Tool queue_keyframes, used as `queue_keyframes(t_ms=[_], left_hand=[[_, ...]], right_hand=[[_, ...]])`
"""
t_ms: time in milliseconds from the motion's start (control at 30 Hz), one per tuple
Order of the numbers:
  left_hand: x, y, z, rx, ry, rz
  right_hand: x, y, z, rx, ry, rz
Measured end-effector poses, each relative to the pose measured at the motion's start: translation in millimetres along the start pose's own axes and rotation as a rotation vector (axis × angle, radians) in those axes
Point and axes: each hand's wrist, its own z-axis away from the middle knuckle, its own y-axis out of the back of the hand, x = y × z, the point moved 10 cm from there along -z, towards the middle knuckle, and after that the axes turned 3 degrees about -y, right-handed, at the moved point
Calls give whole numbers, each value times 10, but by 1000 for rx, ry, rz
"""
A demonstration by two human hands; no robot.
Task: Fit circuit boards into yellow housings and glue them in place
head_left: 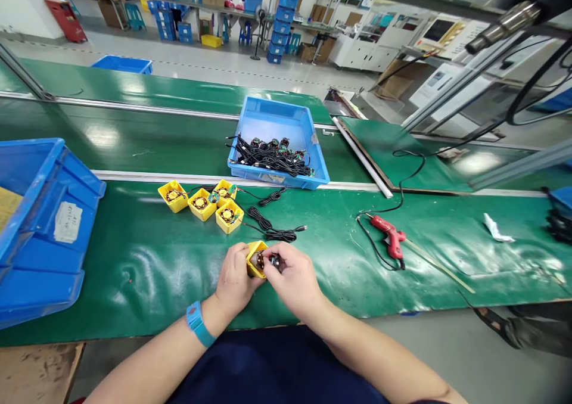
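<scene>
Far left, a blue plastic crate (44, 213) stands on the green conveyor belt (134, 291). Left hand (235, 279): fingers (241, 258) curled closed around a square yellow plastic housing (254, 261), gripping its near side. Right hand (292, 285): fingertips (270, 262) pinched narrow on a small dark round component (276, 263) at that housing (exact seating hidden by the fingers). Ahead, four more square yellow plastic housings (201, 204) sit clustered, just beside a coiled black cable (270, 228). Beyond, a blue plastic tray (277, 179) holds tangled black cables (268, 157). Right, a red hot-glue gun (388, 237) lies well apart from both hands.
</scene>
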Motion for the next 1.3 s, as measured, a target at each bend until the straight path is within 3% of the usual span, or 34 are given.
queue_keyframes(t_ms=[233,333,433,600,900,1067,1167,1300], left_hand=[[-7,-13,7,6,-8,-51],[1,0,-8,16,-18,-54],[-5,22,-20,23,0,-42],[-26,28,-10,10,27,-3],[-39,16,-7,22,-1,22],[-20,10,-31,13,-20,58],[-28,-4,-34,-5,-8,81],[-69,1,-35,-7,39,84]], right_hand=[[64,-86,-46,-86,-57,-11],[-7,-117,-77,-226,4,19],[37,-130,-76,-333,-34,-31],[224,-46,-38,-272,-167,-100],[109,-47,8,-255,41,24],[11,-238,-13,-385,136,76],[18,-307,-26,-449,104,123],[94,-188,-41,-324,20,111]])
